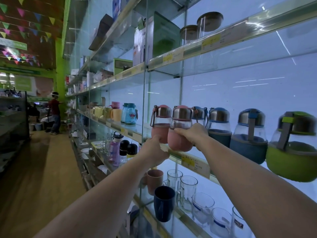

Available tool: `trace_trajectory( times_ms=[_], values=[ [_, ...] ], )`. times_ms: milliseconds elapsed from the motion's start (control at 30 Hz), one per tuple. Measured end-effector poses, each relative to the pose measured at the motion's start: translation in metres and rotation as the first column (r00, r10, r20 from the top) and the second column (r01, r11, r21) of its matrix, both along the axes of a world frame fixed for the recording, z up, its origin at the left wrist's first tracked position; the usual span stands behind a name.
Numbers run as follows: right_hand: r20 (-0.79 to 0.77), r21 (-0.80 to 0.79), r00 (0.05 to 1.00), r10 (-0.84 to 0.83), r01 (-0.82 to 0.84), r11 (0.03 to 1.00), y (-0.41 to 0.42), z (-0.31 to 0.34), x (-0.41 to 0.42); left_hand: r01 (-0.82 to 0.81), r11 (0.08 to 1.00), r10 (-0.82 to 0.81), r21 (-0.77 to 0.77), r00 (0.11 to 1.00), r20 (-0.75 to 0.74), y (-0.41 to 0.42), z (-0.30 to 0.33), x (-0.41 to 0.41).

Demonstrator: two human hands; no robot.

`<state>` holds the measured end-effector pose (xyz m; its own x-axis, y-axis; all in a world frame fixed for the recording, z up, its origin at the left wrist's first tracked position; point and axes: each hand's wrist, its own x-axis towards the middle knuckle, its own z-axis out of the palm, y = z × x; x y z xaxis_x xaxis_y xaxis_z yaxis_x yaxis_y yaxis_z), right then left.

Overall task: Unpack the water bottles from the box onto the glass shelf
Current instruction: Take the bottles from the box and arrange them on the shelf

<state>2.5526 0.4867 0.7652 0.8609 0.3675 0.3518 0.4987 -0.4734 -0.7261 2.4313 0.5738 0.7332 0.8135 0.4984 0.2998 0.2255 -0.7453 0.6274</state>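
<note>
Bottles in a row on the glass shelf (pixel 173 154): green one (pixel 293 148) far right, then blue ones (pixel 248 136), then pink. Right hand (pixel 193 134) up at the shelf edge, fingers curled round a pink bottle (pixel 180 129), bottom part over the front lip, maybe not fully set down. Left hand (pixel 154 150) just beside, fingers wrapped round the bottom of another pink bottle (pixel 160 123), already standing on the shelf. Touching, those two pink ones. No box anywhere in view, so no telling how many bottles left. Looks well along, with a good row placed. Cups and glass mugs (pixel 187 191) on the shelf below.
</note>
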Motion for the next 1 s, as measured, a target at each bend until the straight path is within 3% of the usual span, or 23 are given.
trace_trajectory(
  times_ms=[233,567,733,1000],
  values=[
    [0.152,0.009,0.983,-0.099,0.098,0.995,-0.009,0.003,-0.034,0.008,1.000,-0.008,-0.014,1.000,0.002,-0.006,0.000,-0.025],
    [0.230,-0.076,0.967,0.107,-0.091,0.993,0.024,-0.018,-0.099,-0.061,0.996,0.052,-0.071,0.990,-0.131,0.009,-0.035,-0.076],
    [0.122,-0.168,0.967,0.224,-0.202,0.965,0.058,-0.064,-0.122,-0.137,0.989,0.116,-0.057,0.954,-0.278,0.029,-0.070,-0.106],
    [-0.133,-0.285,0.907,0.399,-0.420,0.861,0.100,-0.163,-0.163,-0.295,0.940,0.189,-0.169,0.867,-0.462,0.059,-0.147,-0.159]
  ],
)
